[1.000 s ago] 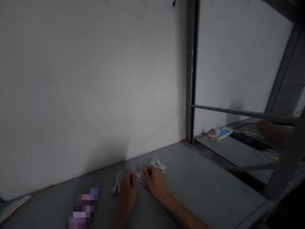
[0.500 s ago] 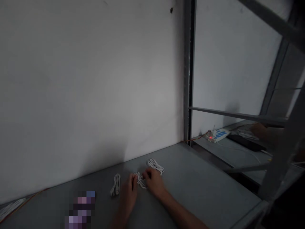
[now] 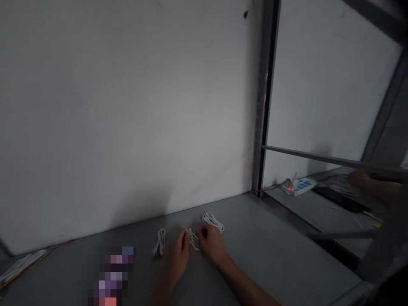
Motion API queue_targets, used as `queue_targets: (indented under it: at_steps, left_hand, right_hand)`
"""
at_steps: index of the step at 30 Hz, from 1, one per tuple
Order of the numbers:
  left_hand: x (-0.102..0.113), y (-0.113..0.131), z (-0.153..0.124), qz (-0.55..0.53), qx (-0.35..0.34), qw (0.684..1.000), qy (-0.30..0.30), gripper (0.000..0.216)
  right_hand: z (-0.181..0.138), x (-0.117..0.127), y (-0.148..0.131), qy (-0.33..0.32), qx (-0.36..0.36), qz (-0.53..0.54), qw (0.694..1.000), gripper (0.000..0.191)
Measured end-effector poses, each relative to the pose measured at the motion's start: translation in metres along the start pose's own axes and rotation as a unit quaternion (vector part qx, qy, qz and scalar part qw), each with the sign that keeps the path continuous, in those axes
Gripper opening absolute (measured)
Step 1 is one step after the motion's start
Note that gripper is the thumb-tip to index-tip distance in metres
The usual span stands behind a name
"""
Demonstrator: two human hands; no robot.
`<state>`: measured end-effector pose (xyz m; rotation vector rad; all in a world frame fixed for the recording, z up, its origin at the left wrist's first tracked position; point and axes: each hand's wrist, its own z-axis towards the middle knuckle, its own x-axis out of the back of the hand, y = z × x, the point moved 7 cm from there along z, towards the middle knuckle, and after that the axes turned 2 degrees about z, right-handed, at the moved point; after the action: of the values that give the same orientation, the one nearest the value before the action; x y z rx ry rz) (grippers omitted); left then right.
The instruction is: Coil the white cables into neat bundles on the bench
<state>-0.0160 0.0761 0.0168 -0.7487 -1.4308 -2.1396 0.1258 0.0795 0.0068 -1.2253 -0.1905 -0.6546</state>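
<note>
Both my hands rest on a grey table near the white wall. Between them lies a small white coiled cable. My left hand has its fingers together, with the fingertips on the cable's left end. My right hand is curled and pinches the cable's right end. A second white cable bundle lies just left of my left hand. A third bundle lies just beyond my right hand.
A metal rack post stands at the table's far right corner. Beyond it a white and blue power strip with a red light sits on another bench, where another person's hand works. More white cables lie far left.
My hands stay on the middle cable and have drawn slightly closer around it. The camera view has shifted a little. The other person's hand at far right has moved slightly.
</note>
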Motion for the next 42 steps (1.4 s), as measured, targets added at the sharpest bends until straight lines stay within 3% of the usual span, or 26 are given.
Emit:
queue_targets:
  at_steps: [5,10,20,27,34,42]
  left_hand:
    - [0.001,0.008,-0.001,-0.011,-0.005,1.000,-0.020,0.047]
    - [0.002,0.006,0.001,0.000,-0.004,1.000,-0.019,0.038]
    - [0.007,0.016,-0.001,-0.023,-0.019,1.000,0.001,0.047]
    - [0.007,0.006,0.001,-0.058,0.019,0.998,-0.009,0.050]
    - [0.007,0.004,0.003,-0.076,0.022,0.997,-0.019,0.051]
    - [0.002,-0.013,0.003,-0.119,0.089,0.988,-0.032,0.060]
  right_hand:
    - [-0.001,0.000,0.000,0.012,0.024,-0.007,1.000,0.019]
    - [-0.001,-0.001,-0.002,0.013,0.051,0.010,0.999,0.020]
    - [0.000,-0.001,0.000,0.013,0.062,-0.002,0.998,0.017]
    - [-0.003,0.001,-0.002,0.025,0.081,-0.014,0.996,0.016]
    - [-0.001,0.003,-0.001,0.035,0.050,0.016,0.998,0.016]
    - [0.003,-0.010,0.013,-0.012,-0.005,0.129,0.992,0.025]
